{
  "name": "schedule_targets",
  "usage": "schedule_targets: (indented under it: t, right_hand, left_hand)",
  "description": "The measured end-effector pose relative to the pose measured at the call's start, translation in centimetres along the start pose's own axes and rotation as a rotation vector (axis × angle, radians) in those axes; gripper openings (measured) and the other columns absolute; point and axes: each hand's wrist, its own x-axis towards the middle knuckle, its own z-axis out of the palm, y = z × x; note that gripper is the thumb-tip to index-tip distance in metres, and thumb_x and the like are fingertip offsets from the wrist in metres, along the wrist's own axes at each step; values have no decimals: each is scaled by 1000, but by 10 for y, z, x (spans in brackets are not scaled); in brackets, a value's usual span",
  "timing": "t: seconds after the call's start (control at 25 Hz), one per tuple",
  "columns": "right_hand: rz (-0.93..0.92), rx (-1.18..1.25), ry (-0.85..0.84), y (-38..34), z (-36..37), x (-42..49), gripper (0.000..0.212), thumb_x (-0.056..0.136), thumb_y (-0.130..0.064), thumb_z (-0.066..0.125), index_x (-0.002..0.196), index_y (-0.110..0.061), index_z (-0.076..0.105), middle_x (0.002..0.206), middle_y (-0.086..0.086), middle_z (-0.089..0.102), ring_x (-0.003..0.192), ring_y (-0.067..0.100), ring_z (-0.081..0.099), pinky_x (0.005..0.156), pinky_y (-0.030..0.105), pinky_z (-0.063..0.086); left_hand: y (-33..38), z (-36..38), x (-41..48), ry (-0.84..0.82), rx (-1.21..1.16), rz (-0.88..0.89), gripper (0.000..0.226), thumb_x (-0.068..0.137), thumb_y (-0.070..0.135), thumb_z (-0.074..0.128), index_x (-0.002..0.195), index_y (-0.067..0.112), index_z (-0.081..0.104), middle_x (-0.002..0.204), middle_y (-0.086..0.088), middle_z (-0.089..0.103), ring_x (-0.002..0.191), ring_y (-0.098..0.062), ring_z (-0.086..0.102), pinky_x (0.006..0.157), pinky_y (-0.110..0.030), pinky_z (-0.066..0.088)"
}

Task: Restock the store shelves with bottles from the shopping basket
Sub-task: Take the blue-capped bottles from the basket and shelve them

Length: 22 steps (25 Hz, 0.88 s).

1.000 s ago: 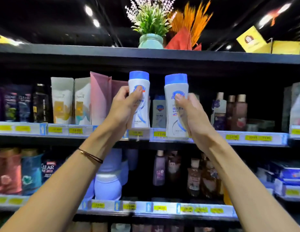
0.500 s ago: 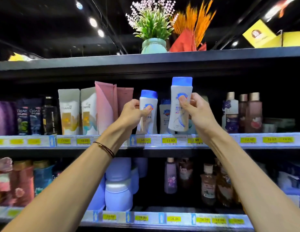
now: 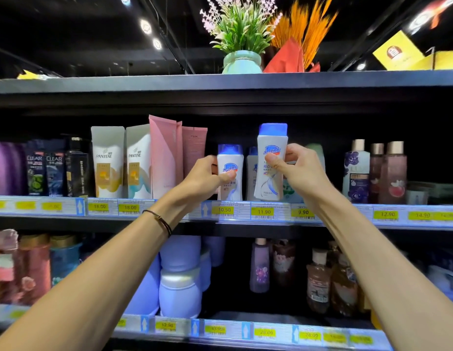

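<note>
The left hand (image 3: 204, 174) has a tight grip on the small bottle (image 3: 230, 160), the right hand (image 3: 305, 171) on the tall bottle (image 3: 268, 184)

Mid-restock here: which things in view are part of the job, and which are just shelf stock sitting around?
Job:
smaller Safeguard bottle, gripped by the left hand
taller Safeguard bottle, gripped by the right hand
middle shelf

Not involved:
Pantene tubes
pink tubes
Clear bottles
potted plant on top
purple bottles on the shelf below
</note>
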Motion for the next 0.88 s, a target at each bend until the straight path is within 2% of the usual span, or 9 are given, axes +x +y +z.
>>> schedule_targets:
  t: [0.12,0.24,0.36,0.48,0.68,0.8,0.88]
  right_hand:
    - [18,-58,14,6,6,1,22,91,-28,74,105,-11,67,93,-1,72,63,-7,67,50,9,46]
    - [25,-132,30,12,10,2,27,89,-31,76,105,-12,68,94,-1,74,75,4,71,59,20,53]
    - [50,-175,13,17,13,3,27,86,-35,78,102,-15,69,93,-2,75,84,12,73,76,41,62]
    - [74,-231,-19,21,18,1,28,85,-39,78,101,-17,70,93,-3,75,89,15,71,84,46,60]
    - [36,-371,-53,21,18,0,29,91,-39,72,105,-14,72,94,-3,72,94,13,66,75,28,53]
    - [42,-447,-91,18,19,-1,33,93,-42,68,106,-12,71,100,2,73,99,19,66,85,39,55]
    - [53,-514,-119,14,17,-4,38,95,-46,64,101,-9,68,100,4,72,101,24,64,82,39,51]
  left_hand:
    - [2,-2,-3,-3,153,15,43,97,37,66,129,10,55,122,-5,67,107,-19,66,95,-40,55]
    - [-8,-10,-19,179,543,179,44,105,42,46,135,10,50,129,-9,56,117,-29,55,98,-45,45]
    - [-28,-11,-55,236,899,345,49,105,49,26,125,16,56,115,-7,59,104,-32,55,88,-47,44]
    - [-53,-9,-79,257,1124,402,50,106,50,21,118,19,58,108,0,61,100,-28,56,87,-41,41]
    - [-67,-7,-82,312,1192,454,44,108,45,25,123,18,56,105,2,57,101,-26,53,91,-38,39]
    - [-67,-4,-83,331,1185,444,44,108,45,24,122,17,56,107,2,58,102,-26,53,93,-38,38]
    - [-66,-4,-84,328,1178,452,45,108,44,26,124,15,56,111,1,60,105,-27,55,94,-39,39]
